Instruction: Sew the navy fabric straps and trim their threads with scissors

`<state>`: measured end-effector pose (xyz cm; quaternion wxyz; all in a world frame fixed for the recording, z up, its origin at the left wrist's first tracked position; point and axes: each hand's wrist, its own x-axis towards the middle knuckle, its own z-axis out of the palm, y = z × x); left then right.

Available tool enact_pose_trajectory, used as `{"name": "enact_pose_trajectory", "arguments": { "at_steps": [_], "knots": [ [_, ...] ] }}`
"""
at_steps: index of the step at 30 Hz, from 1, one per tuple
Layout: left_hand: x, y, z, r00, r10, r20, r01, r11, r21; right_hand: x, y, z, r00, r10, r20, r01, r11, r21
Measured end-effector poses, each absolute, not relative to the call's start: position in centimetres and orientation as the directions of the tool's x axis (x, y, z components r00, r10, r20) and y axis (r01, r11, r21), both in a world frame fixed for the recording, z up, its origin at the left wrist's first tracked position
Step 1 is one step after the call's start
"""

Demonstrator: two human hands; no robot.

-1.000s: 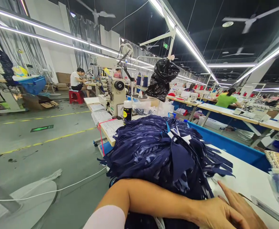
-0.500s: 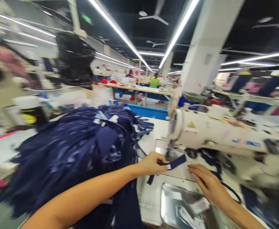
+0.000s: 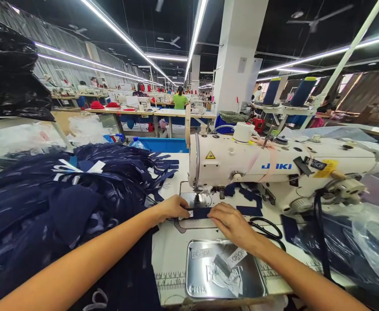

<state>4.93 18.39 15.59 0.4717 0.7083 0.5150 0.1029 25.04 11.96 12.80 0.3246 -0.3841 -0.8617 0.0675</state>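
Note:
A navy fabric strip (image 3: 200, 213) lies flat on the sewing machine's bed, just in front of the presser foot (image 3: 197, 198). My left hand (image 3: 173, 208) pinches its left end, where a small white label (image 3: 191, 214) shows by the fingertips. On the strip's right end rest the bent fingers of my right hand (image 3: 230, 220), closed together on the cloth. The white sewing machine (image 3: 254, 162) stands right behind both hands. Nearer me, a metal tray (image 3: 194, 276) holds several white printed labels (image 3: 228, 274).
A big heap of navy strips (image 3: 47, 207) covers the left side. Black-handled scissors (image 3: 269, 229) lie right of my right hand, beside navy scraps (image 3: 249, 210). Plastic-wrapped navy cloth (image 3: 325, 237) sits at the right. A person in green (image 3: 180, 100) is far off.
My right hand has come onto the strip's right end, which it was apart from before. The strip, tilted earlier, now lies level before the presser foot. My view has turned right.

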Motion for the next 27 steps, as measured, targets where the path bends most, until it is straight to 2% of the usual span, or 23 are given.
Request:
{"name": "enact_pose_trajectory", "arguments": {
  "at_steps": [9, 18, 27],
  "knots": [
    [4.7, 19.3, 15.6, 0.488, 0.812, -0.319, 0.707, -0.154, 0.690, 22.9, 14.6, 11.3, -0.615, 0.671, 0.415, 0.570, 0.742, -0.354],
    [4.8, 18.9, 15.2, 0.543, 0.818, -0.190, 0.739, -0.358, 0.571, 23.0, 14.5, 10.9, -0.647, 0.644, 0.408, 0.598, 0.761, -0.253],
    [4.7, 19.3, 15.0, 0.584, 0.794, -0.167, 0.756, -0.458, 0.467, 22.4, 14.3, 11.0, -0.692, 0.612, 0.384, 0.632, 0.770, -0.089]
  ]
}}
